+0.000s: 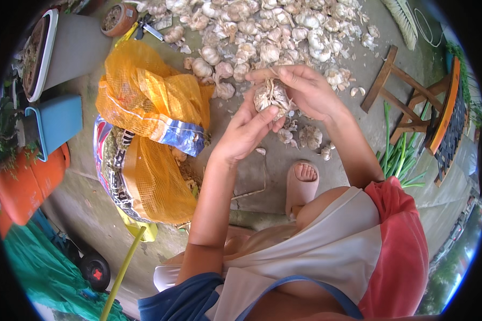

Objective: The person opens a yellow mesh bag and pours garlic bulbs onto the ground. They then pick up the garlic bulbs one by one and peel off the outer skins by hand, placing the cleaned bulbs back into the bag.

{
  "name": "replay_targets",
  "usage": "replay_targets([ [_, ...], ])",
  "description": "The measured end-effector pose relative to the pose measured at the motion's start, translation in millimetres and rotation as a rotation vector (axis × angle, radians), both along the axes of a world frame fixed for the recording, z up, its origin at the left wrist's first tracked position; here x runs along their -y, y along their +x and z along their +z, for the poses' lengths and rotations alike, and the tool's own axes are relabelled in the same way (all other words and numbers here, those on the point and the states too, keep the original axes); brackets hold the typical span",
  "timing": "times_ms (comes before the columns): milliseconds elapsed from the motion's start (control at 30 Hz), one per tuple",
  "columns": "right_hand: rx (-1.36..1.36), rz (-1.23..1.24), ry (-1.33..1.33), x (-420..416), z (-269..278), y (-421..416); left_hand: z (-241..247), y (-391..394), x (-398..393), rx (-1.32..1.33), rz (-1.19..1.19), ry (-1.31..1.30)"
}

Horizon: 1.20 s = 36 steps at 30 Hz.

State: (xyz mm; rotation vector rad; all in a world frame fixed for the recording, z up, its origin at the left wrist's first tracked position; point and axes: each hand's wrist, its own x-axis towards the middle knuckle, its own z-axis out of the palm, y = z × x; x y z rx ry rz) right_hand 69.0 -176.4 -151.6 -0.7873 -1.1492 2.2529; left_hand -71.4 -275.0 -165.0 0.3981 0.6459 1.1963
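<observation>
A garlic bulb (270,96) with dry, papery skin is held up in front of me, above the concrete floor. My left hand (251,124) cups it from the near side, with the thumb pressed along its lower face. The fingers of my right hand (305,86) are at its top, where thumb and forefinger pinch a thin dry strand. Just beyond my hands spreads a large heap of garlic bulbs (269,52). Several loose bulbs (310,137) and a single clove (260,151) lie on the floor below the hands.
To the left stands an orange mesh sack (160,180) with its top folded over. A terracotta pot (118,19) and a blue planter (60,120) are further left. At the right, a wooden folding stool (411,100) lies tipped over beside green onions (401,160). A yellow handle (122,273) rises at lower left.
</observation>
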Motion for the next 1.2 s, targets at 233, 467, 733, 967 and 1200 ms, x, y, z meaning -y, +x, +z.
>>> replay_targets([
  [233, 0.343, 0.062, 0.422, -0.3, -20.6, 5.5, -18.7, 7.5, -3.0, -0.041, 0.065, -0.135],
  [467, 0.472, -0.245, 0.358, -0.8, -27.6, 0.7, -33.8, 16.9, -9.9, -1.101, 0.130, 0.258],
  [733, 0.297, 0.092, 0.176, -11.9, -23.2, 26.3, -34.2, 23.7, -10.2, -0.525, 0.181, 0.042],
  [967, 0.204, -0.259, 0.173, 10.7, -38.6, 8.3, -32.8, 22.1, -15.6, -0.550, 0.156, 0.055],
  [1200, 0.304, -0.316, 0.103, -4.5, -54.5, 19.4, -33.0, 30.5, -16.4, -0.625, 0.153, 0.063],
])
